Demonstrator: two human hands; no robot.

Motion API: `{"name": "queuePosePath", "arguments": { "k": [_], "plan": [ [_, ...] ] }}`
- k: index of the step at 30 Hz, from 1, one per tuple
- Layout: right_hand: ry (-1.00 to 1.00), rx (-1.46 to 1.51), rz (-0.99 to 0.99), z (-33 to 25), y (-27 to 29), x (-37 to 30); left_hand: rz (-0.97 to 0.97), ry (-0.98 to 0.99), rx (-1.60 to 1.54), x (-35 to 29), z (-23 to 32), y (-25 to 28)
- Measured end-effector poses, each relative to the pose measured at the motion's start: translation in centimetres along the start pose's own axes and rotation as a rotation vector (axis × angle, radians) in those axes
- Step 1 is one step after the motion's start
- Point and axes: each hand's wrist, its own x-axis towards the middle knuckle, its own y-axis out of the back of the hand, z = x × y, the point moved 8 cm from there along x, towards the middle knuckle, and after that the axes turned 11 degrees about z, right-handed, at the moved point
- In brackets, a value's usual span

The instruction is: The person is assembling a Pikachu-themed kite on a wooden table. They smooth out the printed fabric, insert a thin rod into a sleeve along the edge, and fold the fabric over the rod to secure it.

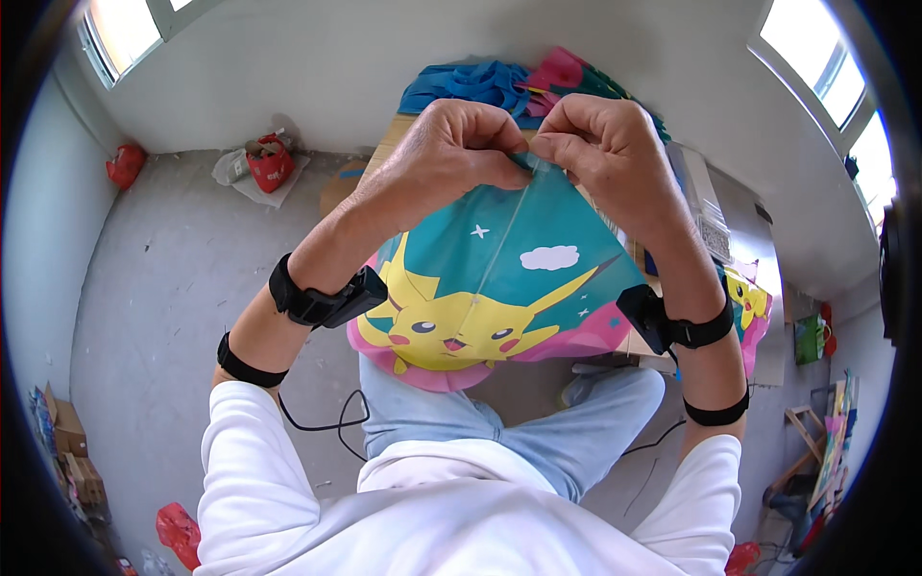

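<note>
A teal printed sheet point(499, 254) hangs in front of me, with a yellow cartoon character, a white cloud and a pink lower border. It looks thin and slightly glossy, and a straight seam or fold line runs down its middle. My left hand point(451, 144) pinches its top edge between thumb and fingers. Close beside it, my right hand point(610, 149) pinches the same edge at the top of the line, where a clear strip shows. Both hands are closed and nearly touching. The sheet's lower end drapes over my lap. Fingers partly hide the gripped edge.
Behind my hands, blue straps point(471, 88) and pink-and-green printed pieces point(567, 72) are heaped on a table point(386, 144). Another printed piece point(751, 298) hangs at the right. Red bags point(270, 163) lie on the floor at the far left, and cardboard boxes point(69, 427) stand lower left.
</note>
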Motion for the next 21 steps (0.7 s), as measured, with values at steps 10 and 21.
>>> {"name": "queuePosePath", "arguments": {
  "k": [10,21],
  "plan": [
    [-0.043,0.224,0.090,1.7,-0.5,-1.4,0.051,0.000,0.021,0.5,-1.1,0.0],
    [-0.119,0.238,0.018,2.7,-0.7,-2.2,0.083,-0.016,0.055,-0.1,-1.2,-0.5]
  ]
}}
